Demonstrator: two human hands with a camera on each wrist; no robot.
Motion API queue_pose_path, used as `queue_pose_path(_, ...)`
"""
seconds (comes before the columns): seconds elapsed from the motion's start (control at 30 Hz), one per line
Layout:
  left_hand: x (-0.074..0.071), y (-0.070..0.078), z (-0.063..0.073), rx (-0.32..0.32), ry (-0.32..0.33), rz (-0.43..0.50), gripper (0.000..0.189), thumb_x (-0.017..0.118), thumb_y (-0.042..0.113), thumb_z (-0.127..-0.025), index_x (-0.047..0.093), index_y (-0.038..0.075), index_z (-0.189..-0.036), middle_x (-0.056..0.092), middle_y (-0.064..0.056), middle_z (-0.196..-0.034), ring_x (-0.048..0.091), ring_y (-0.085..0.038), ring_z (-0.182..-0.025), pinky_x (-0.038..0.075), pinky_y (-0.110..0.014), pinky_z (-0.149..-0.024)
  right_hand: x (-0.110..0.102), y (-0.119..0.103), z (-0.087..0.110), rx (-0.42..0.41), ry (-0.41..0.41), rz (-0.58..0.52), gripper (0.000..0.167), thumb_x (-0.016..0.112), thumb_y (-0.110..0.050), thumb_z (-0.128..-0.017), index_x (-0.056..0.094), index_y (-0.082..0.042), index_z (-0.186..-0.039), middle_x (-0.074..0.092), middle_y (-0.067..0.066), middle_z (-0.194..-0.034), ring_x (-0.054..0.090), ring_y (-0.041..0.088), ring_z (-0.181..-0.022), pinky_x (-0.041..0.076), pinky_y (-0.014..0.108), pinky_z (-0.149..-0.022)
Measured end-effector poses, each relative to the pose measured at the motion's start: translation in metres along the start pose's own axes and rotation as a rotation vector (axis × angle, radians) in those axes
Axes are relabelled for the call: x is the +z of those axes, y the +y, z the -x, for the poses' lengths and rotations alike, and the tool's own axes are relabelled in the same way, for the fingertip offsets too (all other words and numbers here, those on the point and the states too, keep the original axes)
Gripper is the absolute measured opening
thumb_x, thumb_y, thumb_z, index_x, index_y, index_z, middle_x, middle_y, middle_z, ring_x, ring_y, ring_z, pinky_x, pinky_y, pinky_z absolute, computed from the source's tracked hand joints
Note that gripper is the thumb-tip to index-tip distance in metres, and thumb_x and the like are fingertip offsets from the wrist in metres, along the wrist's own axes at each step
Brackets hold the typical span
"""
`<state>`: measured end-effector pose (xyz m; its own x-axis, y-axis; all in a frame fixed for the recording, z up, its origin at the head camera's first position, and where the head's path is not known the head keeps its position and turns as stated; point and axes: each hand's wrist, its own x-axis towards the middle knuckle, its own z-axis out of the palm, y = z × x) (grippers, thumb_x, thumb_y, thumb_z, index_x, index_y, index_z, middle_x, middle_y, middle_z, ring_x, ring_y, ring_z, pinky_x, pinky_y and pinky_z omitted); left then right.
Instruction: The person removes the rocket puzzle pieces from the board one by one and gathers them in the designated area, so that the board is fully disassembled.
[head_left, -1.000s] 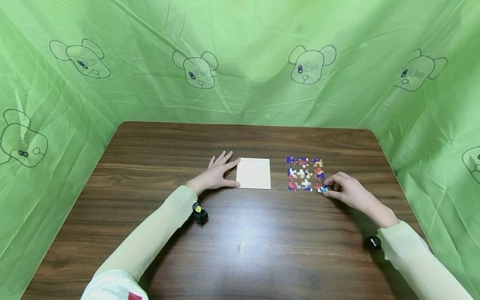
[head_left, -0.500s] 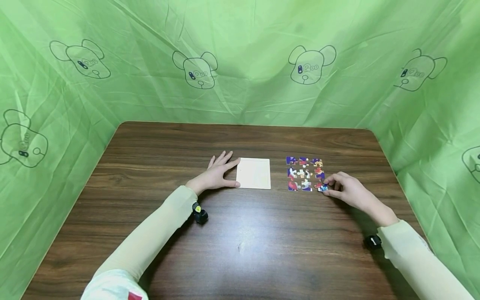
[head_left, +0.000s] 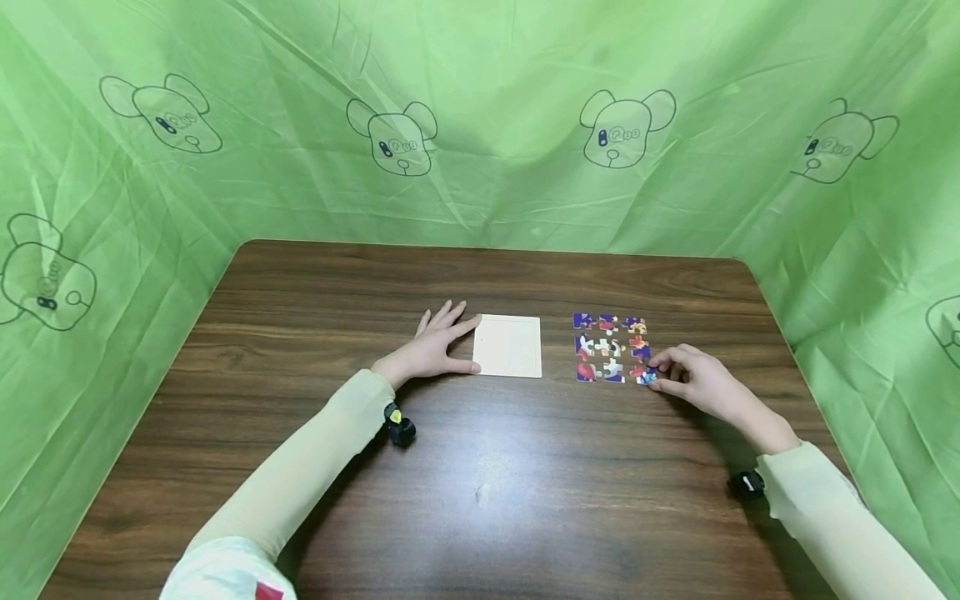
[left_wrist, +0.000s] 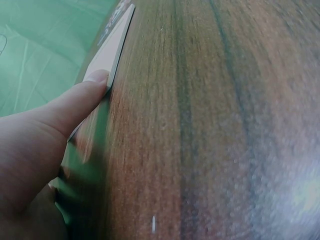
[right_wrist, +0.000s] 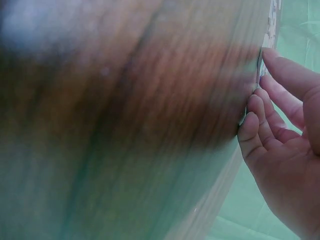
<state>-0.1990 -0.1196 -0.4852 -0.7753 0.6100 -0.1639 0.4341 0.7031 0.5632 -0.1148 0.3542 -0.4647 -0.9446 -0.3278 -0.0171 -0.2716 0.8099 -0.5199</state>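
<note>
My left hand (head_left: pixel 426 352) rests on the table with fingers spread, its thumb and index fingertip touching the left edge of a flat, square, cream-coloured board (head_left: pixel 507 347). The left wrist view shows the thumb (left_wrist: pixel 75 104) on the board's near corner. To the right of the board, several colourful jigsaw pieces (head_left: pixel 609 347) lie in rows. At their near right corner, my right hand (head_left: pixel 701 382) pinches a blue jigsaw piece (head_left: pixel 647 377) between thumb and fingers, low on the table. In the right wrist view the fingers partly hide this piece.
The dark wooden table (head_left: pixel 480 467) has rounded far corners. A green cloth (head_left: pixel 495 125) with printed bear heads surrounds its back and sides. A black wrist device (head_left: pixel 400 427) sits on the left sleeve, another device (head_left: pixel 746 484) on the right.
The blue jigsaw piece has shifted very slightly to the right with the right hand's fingers. The left hand and the board stay in place.
</note>
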Motion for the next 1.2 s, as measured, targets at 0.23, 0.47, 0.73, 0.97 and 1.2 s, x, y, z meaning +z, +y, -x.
queue_pose_path(0.23, -0.0019, 0.0017, 0.0007, 0.001, -0.001, 0.004, 0.095, 0.078, 0.051, -0.091, 0.029, 0.019, -0.166, 0.007, -0.018, -0.174, -0.005, -0.037, -0.161, -0.009, -0.062, -0.124, 0.0004, 0.0018, -0.0017, -0.015, 0.015, 0.009, 0.022, 0.083, -0.012, -0.090, 0.073, -0.006, -0.109, 0.065, 0.003, -0.095, 0.058, 0.015, -0.081, 0.049, 0.028, -0.067)
queue_pose_path(0.47, -0.0031, 0.0020, 0.0007, 0.012, 0.005, 0.020, 0.094, 0.078, 0.049, -0.091, 0.030, 0.017, -0.166, 0.007, -0.018, -0.174, -0.004, -0.038, -0.160, -0.009, -0.063, -0.124, 0.0006, 0.0017, -0.0023, -0.004, 0.006, 0.008, 0.022, 0.082, -0.013, -0.090, 0.073, -0.006, -0.109, 0.064, 0.003, -0.096, 0.057, 0.014, -0.081, 0.048, 0.028, -0.067)
queue_pose_path(0.73, -0.0022, 0.0016, 0.0011, 0.006, 0.011, 0.053, 0.095, 0.078, 0.048, -0.092, 0.028, 0.016, -0.166, 0.008, -0.018, -0.174, -0.004, -0.037, -0.161, -0.009, -0.061, -0.124, 0.0001, 0.0009, -0.0012, -0.001, 0.012, -0.006, 0.025, 0.081, -0.018, -0.092, 0.073, -0.006, -0.113, 0.067, 0.005, -0.098, 0.059, 0.013, -0.082, 0.050, 0.029, -0.068)
queue_pose_path(0.97, 0.0001, -0.0002, 0.0025, 0.015, 0.019, 0.069, 0.094, 0.078, 0.045, -0.093, 0.028, 0.015, -0.166, 0.009, -0.018, -0.174, -0.003, -0.036, -0.161, -0.010, -0.061, -0.124, -0.0013, 0.0040, 0.0027, 0.005, 0.039, -0.005, 0.021, 0.076, -0.020, -0.097, 0.073, -0.007, -0.113, 0.068, 0.003, -0.097, 0.060, 0.011, -0.082, 0.052, 0.029, -0.070)
queue_pose_path(1.2, 0.0011, -0.0012, 0.0026, 0.015, 0.015, 0.072, 0.091, 0.075, 0.046, -0.095, 0.027, 0.016, -0.166, 0.010, -0.017, -0.174, -0.004, -0.035, -0.161, -0.010, -0.061, -0.124, -0.0057, 0.0057, 0.0064, 0.007, 0.066, 0.014, 0.021, 0.073, -0.021, -0.100, 0.072, -0.007, -0.115, 0.068, 0.003, -0.098, 0.059, 0.010, -0.083, 0.052, 0.031, -0.072)
